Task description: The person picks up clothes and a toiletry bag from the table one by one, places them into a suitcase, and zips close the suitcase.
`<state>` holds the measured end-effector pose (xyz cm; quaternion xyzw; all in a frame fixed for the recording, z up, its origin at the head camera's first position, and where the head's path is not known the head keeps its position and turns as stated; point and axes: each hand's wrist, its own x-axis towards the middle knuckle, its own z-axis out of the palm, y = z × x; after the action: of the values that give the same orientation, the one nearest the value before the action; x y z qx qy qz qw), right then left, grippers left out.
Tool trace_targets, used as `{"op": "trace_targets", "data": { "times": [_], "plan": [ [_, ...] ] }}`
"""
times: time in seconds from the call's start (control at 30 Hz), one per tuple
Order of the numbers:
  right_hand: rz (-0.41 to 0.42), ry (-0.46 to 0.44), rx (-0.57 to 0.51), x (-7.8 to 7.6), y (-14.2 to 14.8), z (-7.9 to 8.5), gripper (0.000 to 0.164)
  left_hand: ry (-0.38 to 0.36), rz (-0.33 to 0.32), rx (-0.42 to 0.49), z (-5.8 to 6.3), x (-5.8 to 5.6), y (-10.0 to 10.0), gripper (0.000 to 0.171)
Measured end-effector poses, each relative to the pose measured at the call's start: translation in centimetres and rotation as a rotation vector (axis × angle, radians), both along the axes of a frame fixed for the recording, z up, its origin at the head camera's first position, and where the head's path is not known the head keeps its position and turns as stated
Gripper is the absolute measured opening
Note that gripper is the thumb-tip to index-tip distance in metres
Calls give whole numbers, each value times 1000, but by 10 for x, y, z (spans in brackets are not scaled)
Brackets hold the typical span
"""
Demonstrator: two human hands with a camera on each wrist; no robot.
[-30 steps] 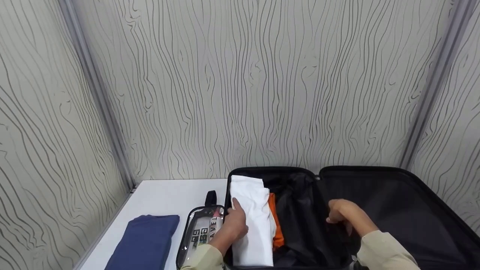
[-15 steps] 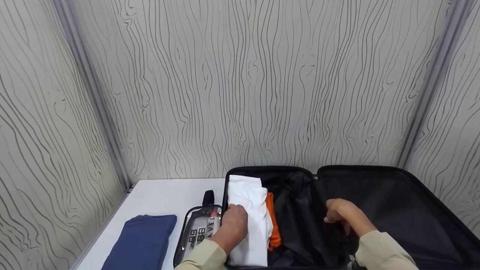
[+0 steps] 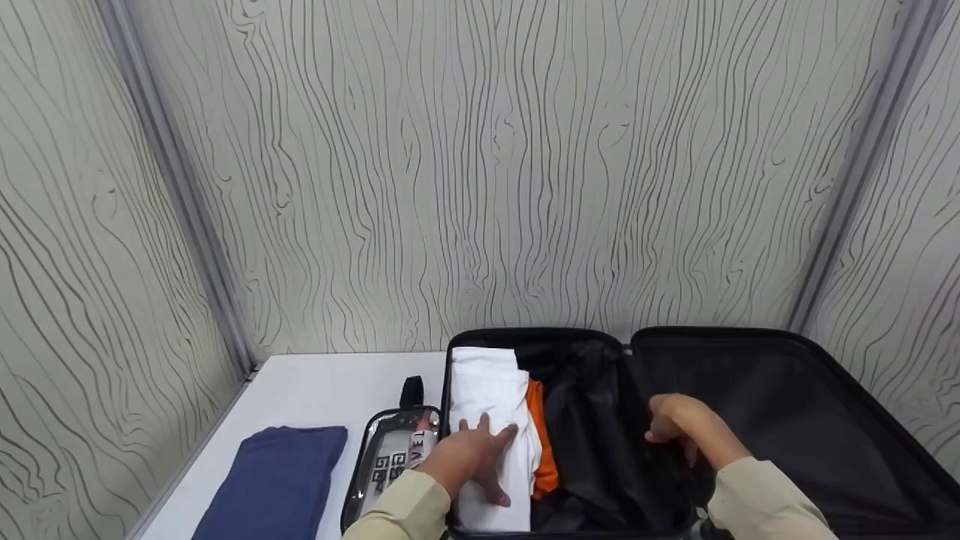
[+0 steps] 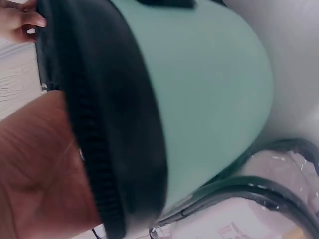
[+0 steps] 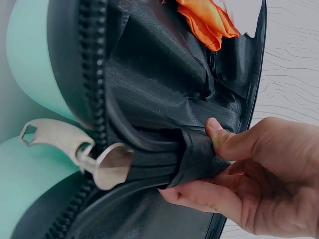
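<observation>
An opened suitcase (image 3: 592, 435) lies on the table, its outer shell mint green in the wrist views. Folded white clothing (image 3: 487, 382) lies along the left of its left half, over an orange garment (image 3: 541, 450). My left hand (image 3: 472, 457) rests on the white clothing with fingers spread. In the left wrist view the suitcase's zippered rim (image 4: 124, 124) hides those fingers. My right hand (image 5: 254, 174) pinches the black lining flap (image 5: 194, 154) at the hinge between the halves, near a metal zipper pull (image 5: 55, 134).
A clear toiletry pouch (image 3: 386, 457) with bottles stands against the suitcase's left side. Folded blue clothing (image 3: 274, 480) lies farther left on the white table (image 3: 330, 382). The suitcase's other half (image 3: 787, 420) spreads to the right. A patterned wall (image 3: 480, 187) rises behind.
My left hand has gone from pointing at the white clothing's left edge, through a closed-up pose there, to lying spread on top of it. The right hand stays at the hinge.
</observation>
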<state>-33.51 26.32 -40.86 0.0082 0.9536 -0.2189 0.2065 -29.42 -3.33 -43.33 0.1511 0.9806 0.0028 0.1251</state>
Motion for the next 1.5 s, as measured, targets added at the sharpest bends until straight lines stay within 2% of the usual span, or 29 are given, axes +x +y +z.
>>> {"op": "trace_targets", "data": {
  "times": [0.1, 0.2, 0.4, 0.5, 0.7, 1.0, 1.17, 1.5],
  "plan": [
    [10, 0, -2, 1, -1, 0, 25, -16, 7, 13, 2, 0, -3, 100],
    [22, 1, -7, 2, -3, 1, 28, -1, -26, 46, 4, 2, -7, 94],
    [36, 1, 0, 0, -1, 2, 23, 102, -159, 151, 10, 9, -23, 81],
    [48, 9, 15, -1, 0, 2, 18, 142, -182, 203, 16, 13, -32, 78],
    [48, -4, 8, -3, 0, 4, 18, 207, -163, 292, 24, 20, -52, 73],
    [16, -93, -98, -4, 2, 7, 15, 217, -122, 437, 29, 30, -97, 68],
    [18, -93, -94, -6, 2, 6, 16, 218, -114, 482, 28, 36, -124, 68],
    [7, -86, -117, -6, 3, 5, 17, 227, -15, 546, 21, 49, -167, 67]
  ]
}}
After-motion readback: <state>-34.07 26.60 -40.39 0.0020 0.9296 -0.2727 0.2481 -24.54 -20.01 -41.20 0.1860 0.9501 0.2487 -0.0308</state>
